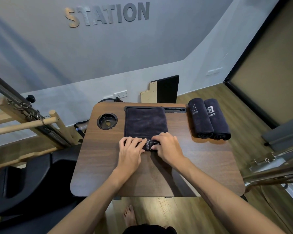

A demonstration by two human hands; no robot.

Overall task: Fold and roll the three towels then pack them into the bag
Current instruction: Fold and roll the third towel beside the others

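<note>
A dark folded towel point(145, 123) lies flat in the middle of the brown table point(100, 166), its near end turned into a small roll with white lettering. My left hand point(131, 148) grips the left part of that roll. My right hand point(167, 146) grips the right part, fingers curled over it. Two dark rolled towels point(200, 118) point(217, 119) lie side by side at the table's right edge, both with white logos. No bag is visible.
A round black cup holder point(107, 120) is sunk into the table at the left, and a black slot point(174, 109) runs along the far edge. Wooden and metal exercise frames stand at left and right. A black padded seat sits low on the left.
</note>
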